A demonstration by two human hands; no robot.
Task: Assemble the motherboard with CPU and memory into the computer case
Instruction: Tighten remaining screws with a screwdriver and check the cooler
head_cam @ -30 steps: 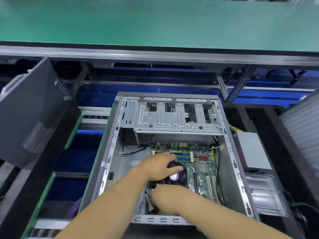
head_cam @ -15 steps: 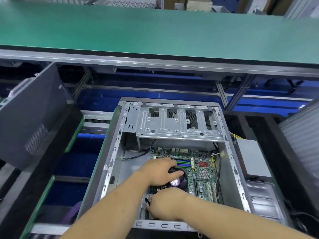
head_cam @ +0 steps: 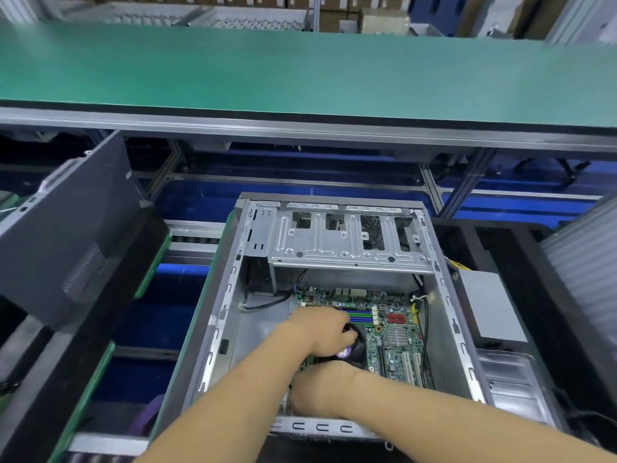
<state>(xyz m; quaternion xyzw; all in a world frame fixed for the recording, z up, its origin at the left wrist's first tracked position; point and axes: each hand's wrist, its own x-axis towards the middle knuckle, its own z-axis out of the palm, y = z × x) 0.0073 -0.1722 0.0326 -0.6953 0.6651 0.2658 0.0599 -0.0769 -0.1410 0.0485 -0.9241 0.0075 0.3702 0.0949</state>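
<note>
The motherboard is lying flat inside the open computer case, just below the case's drive cage. The left hand is curling over the CPU fan near the board's middle, fingers wrapped on its rim. The right hand is reaching down at the board's near edge by the case wall; can't tell what its grip has, fingers hidden. Board's prob. stiff but fragile w/ exposed pins, so holding by edges or the cooler looks safest.

- motherboard sits inside the case, drive cage behind it
- side panel leans off to the left
- power supply lies just right of the case
</note>
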